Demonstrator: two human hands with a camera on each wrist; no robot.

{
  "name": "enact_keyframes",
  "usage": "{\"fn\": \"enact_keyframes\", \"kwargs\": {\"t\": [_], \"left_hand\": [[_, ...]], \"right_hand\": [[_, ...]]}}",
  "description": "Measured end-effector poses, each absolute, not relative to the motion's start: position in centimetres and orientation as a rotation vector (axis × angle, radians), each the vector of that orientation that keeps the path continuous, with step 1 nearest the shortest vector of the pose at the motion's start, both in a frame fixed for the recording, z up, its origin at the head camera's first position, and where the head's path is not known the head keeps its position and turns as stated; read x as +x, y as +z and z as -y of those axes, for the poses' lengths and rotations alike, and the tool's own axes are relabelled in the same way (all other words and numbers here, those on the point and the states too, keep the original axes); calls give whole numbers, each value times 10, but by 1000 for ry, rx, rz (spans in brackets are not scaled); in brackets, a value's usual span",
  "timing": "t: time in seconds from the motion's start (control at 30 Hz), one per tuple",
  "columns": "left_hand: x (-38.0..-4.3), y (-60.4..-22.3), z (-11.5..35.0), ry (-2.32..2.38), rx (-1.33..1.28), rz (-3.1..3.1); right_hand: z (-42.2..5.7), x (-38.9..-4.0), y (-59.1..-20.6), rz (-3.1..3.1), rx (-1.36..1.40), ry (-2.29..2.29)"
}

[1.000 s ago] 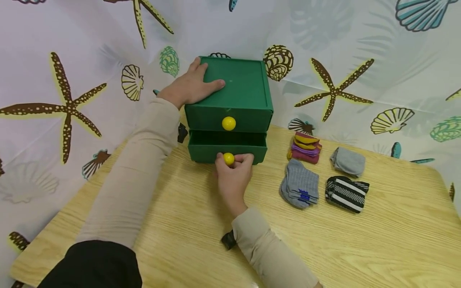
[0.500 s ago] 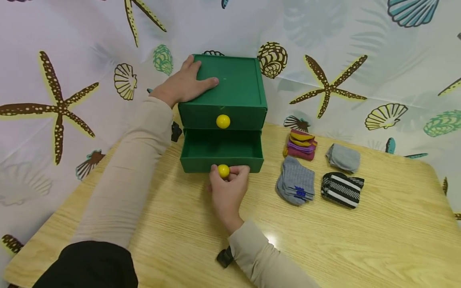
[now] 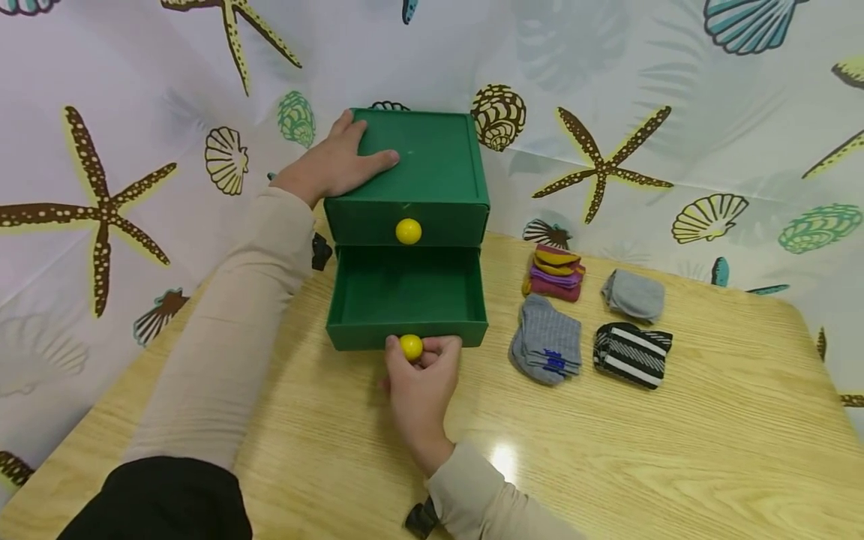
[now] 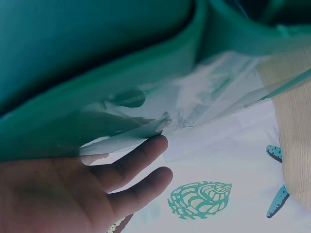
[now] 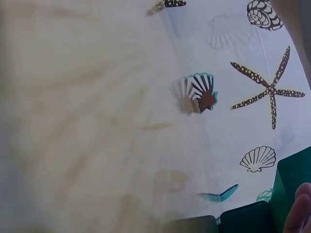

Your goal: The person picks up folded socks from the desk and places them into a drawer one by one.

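Note:
A green two-drawer cabinet [image 3: 432, 165] stands at the back of the table. On its top left edge rests my left hand [image 3: 334, 166], the thumb laid across the top and the fingers spread; in the left wrist view, fingers [image 4: 141, 187] extend along the glossy green side. My right hand [image 3: 421, 397] pinches the round yellow knob [image 3: 411, 347] of the lower drawer [image 3: 408, 292]. That drawer is pulled out and nothing shows inside. Above it, the upper drawer [image 3: 364, 225] with its yellow knob [image 3: 408, 231] is closed.
Right of the cabinet lie folded socks: a maroon, purple and mustard bundle [image 3: 555, 274], a ribbed grey pair [image 3: 545, 339], a plain grey bundle [image 3: 633, 295] and a black-and-white striped bundle [image 3: 631, 354]. A cloth with shells and starfish [image 3: 601, 171] hangs behind the wooden table [image 3: 709, 427].
My right hand has drawn the lower drawer toward me by its knob, from slightly out to well out. The left hand stays on the cabinet top. The head view has shifted a little.

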State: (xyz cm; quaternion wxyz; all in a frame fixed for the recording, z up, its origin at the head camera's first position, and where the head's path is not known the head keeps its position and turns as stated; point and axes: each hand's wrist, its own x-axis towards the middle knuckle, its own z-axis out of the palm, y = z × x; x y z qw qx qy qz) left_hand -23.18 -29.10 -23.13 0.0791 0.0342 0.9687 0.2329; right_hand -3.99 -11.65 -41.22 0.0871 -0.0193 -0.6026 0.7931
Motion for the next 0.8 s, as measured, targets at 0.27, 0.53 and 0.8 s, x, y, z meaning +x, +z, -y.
{"fn": "enact_keyframes", "kwargs": {"t": [0.27,0.53,0.8], "left_hand": [[-233,-232,291,706,109,-2903],[-235,-234,289,711,112,-2905],[-236,-234,292,719,125,-2903]], "right_hand": [[111,-23,-413,1781,-52,2395],[103,-11,-411,1762,-40,2453],[84,-9,-408,1906,145,2533]]}}
